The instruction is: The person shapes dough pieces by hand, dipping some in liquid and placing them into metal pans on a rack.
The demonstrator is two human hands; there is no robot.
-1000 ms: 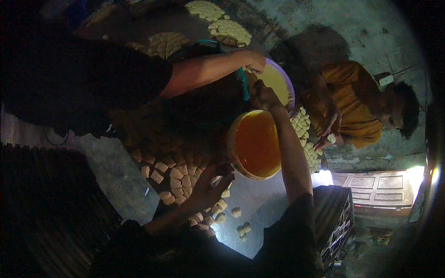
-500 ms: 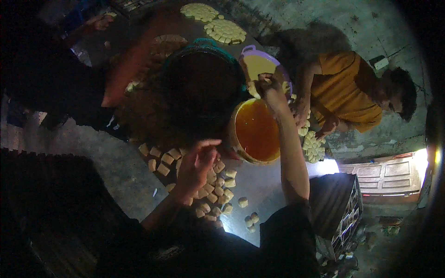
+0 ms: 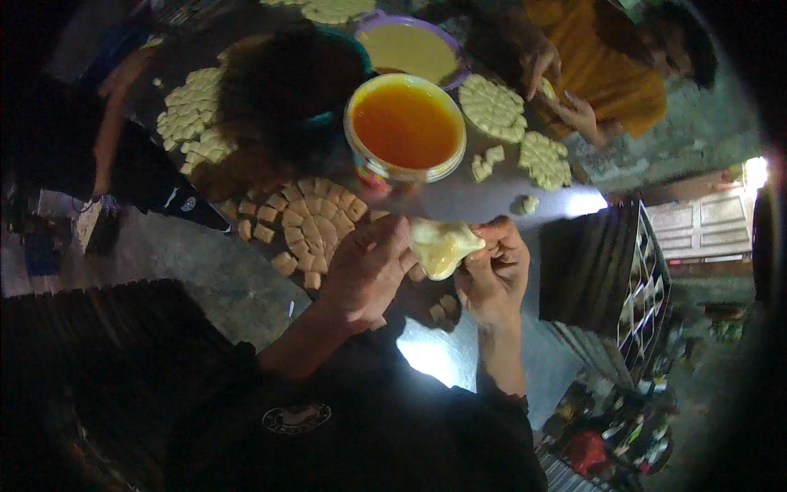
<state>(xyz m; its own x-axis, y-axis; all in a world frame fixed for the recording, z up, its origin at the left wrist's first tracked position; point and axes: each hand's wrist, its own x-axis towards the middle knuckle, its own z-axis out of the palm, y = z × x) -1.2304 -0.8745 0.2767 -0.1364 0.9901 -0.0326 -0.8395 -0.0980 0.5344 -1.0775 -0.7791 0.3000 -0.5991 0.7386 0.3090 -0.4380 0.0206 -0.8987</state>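
Between my two hands, low in front of me, a pale piece of dough is stretched out, with a glossy wet patch on it. My left hand grips its left side, the thumb and fingers closed on it. My right hand pinches the right edge between thumb and fingertips. Just beyond stands a white-rimmed bucket of orange liquid. Cut dough pieces lie packed together on the table, left of my left hand.
Behind the bucket are a purple basin of pale yellow stuff and a dark-filled teal basin. Flattened clusters of dough lie at right and left. A person in orange handles dough at far right; another person's arm is at left.
My right hand has come back from above the purple basin to meet my left hand, and both now hold the dough. The view has shifted, so the bucket sits higher and further left.
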